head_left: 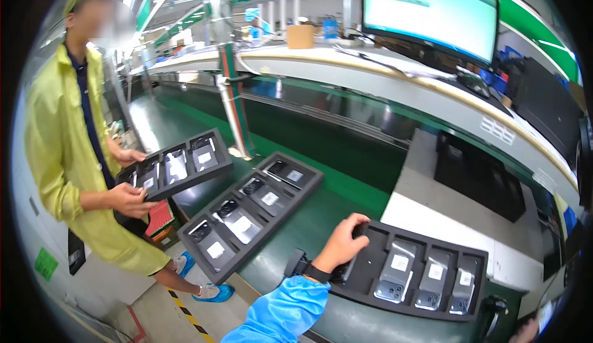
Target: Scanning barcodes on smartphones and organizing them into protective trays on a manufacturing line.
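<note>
From my end, I have the left hand (340, 243) closed on a dark smartphone (347, 272) at the leftmost slot of the black tray (374, 256). Three grey smartphones (395, 272) lie in its other slots. The blur at lower right is probably my right hand (527, 330); I cannot tell its grip.

Left hand (338, 246): fingers curled, thumb opposing | right hand (527, 332): blurred, partly cut off
</note>
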A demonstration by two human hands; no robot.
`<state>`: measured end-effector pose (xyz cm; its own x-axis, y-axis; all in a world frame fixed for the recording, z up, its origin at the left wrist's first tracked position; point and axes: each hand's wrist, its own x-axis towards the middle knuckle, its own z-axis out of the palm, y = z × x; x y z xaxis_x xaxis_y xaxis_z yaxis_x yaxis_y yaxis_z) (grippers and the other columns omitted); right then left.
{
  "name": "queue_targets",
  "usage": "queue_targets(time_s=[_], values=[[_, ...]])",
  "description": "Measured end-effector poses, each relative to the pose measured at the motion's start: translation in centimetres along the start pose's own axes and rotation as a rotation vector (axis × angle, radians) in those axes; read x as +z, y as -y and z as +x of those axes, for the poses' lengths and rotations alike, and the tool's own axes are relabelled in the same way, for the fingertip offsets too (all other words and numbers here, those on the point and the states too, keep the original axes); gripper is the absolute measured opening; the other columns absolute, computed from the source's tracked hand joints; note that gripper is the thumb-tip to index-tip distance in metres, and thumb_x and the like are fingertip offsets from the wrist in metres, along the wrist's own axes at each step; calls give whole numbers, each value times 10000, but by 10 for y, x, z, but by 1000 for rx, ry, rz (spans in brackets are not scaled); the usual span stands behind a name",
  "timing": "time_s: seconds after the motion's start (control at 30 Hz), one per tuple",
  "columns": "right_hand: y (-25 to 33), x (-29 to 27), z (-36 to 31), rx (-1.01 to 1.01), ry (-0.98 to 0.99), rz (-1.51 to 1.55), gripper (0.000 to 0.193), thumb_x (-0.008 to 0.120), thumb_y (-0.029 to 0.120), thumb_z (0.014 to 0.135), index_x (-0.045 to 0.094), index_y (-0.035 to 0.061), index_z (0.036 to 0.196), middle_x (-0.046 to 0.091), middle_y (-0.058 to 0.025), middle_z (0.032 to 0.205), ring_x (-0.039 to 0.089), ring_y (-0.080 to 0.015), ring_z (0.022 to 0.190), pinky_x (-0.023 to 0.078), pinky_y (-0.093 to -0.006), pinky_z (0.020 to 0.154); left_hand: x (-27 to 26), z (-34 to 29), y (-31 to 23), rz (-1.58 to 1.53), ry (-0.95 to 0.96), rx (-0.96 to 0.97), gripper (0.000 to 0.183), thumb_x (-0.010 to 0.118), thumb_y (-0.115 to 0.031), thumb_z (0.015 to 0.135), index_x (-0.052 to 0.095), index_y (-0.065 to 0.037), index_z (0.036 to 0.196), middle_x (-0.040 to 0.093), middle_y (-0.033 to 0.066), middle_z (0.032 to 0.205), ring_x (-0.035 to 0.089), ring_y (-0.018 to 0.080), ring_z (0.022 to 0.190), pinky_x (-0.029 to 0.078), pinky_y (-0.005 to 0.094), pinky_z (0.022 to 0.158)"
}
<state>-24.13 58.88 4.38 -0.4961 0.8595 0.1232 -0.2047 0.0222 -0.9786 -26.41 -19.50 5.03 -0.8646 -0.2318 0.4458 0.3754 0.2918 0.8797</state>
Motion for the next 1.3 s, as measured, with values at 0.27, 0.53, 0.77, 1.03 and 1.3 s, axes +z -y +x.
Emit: queue_targets(time_s=[0.27, 0.53, 0.77, 1.03, 1.3], values=[[96, 249, -388, 291, 1495, -474, 278, 600, 300, 1003, 747, 74, 1073, 589, 34, 676, 489, -38, 510, 403, -183, 456, -1, 1, -5, -149, -4, -40, 415, 636, -20, 735, 595, -5, 1148, 617, 68, 1062, 577, 175, 1040, 449, 305, 967], [85, 335, -508, 238, 2087, -830, 303, 588, 325, 965, 719, 52, 953, 612, 2, 624, 489, -81, 437, 383, -264, 378, -5, -3, -17, 165, 26, 41, 517, 676, -141, 733, 582, -27, 1229, 411, 219, 1412, 409, 392, 1320, 362, 454, 1107], [83, 249, -424, -141, 1389, -641, 401, 712, 348, 860, 695, 20, 1088, 692, -109, 827, 633, -232, 731, 523, -370, 674, 13, -7, -41, 861, 259, -19, 874, 786, -394, 690, 439, -100, 1436, 304, 195, 1544, 216, 467, 1450, 412, 593, 1049], [36, 147, -309, -147, 542, -858, 728, 746, 330, 815, 485, -38, 1388, 603, -314, 1250, 560, -464, 1196, 435, -472, 1041, 7, 0, -29, 500, -102, -256, 695, 700, -341, 845, 427, -42, 1410, 419, 265, 1428, 520, 461, 1222, 464, 490, 988], [69, 168, -301, 652, 729, 536, 394, 575, 297, 958, 628, 31, 1244, 677, -121, 1229, 651, -264, 1101, 509, -428, 988, -32, 9, 27, 8, -221, -396, 445, 662, -189, 898, 591, 54, 1264, 694, 129, 965, 650, 194, 876, 498, 314, 792]])
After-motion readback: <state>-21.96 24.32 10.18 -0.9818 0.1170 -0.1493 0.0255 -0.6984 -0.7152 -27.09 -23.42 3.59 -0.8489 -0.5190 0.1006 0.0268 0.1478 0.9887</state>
